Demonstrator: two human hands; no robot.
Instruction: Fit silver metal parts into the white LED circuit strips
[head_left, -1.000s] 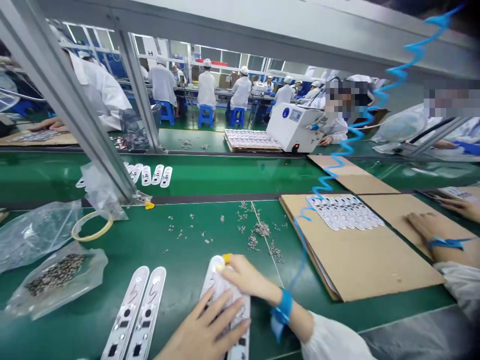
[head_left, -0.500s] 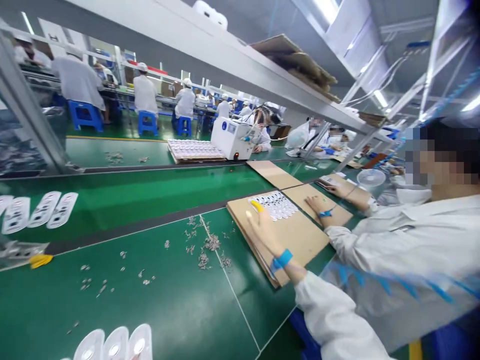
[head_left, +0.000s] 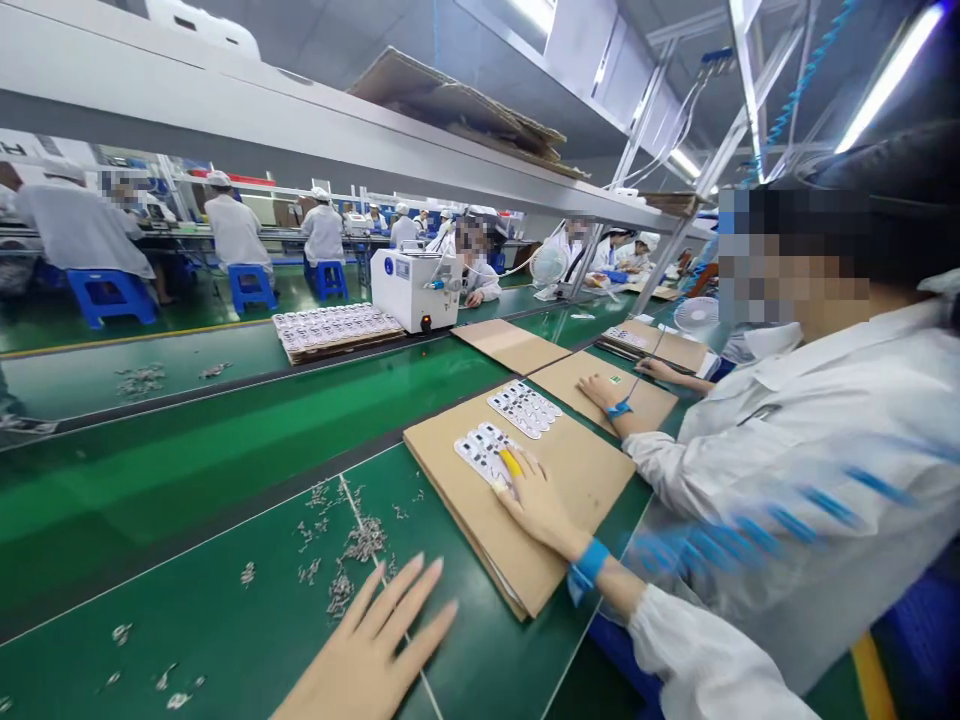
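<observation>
My left hand [head_left: 375, 645] comes in from the bottom, held above the green tabletop with its fingers spread and nothing in it. My right hand [head_left: 536, 500], with a yellow finger cot and a blue wristband [head_left: 587, 570], rests on the near group of white oval-ended panels [head_left: 478, 448]. Its fingers are stretched out over the panels, hiding their right end. A second panel group [head_left: 525, 407] lies just beyond. Both groups are on a stack of cardboard sheets [head_left: 577, 480]. Small metal parts [head_left: 365, 540] lie in a heap beyond my left fingertips.
A co-worker [head_left: 810, 430] in white sits close on my right, a hand [head_left: 598, 392] on another cardboard sheet [head_left: 637, 400]. Across the green belt [head_left: 225, 450] stand a white machine [head_left: 416, 290] and stacked panels [head_left: 337, 330]. An overhead shelf [head_left: 262, 110] crosses the view.
My view has swung right. My left hand has come in from the bottom. The panels, seen as one cluster, now show as two groups; the white pieces at lower left are out of view.
</observation>
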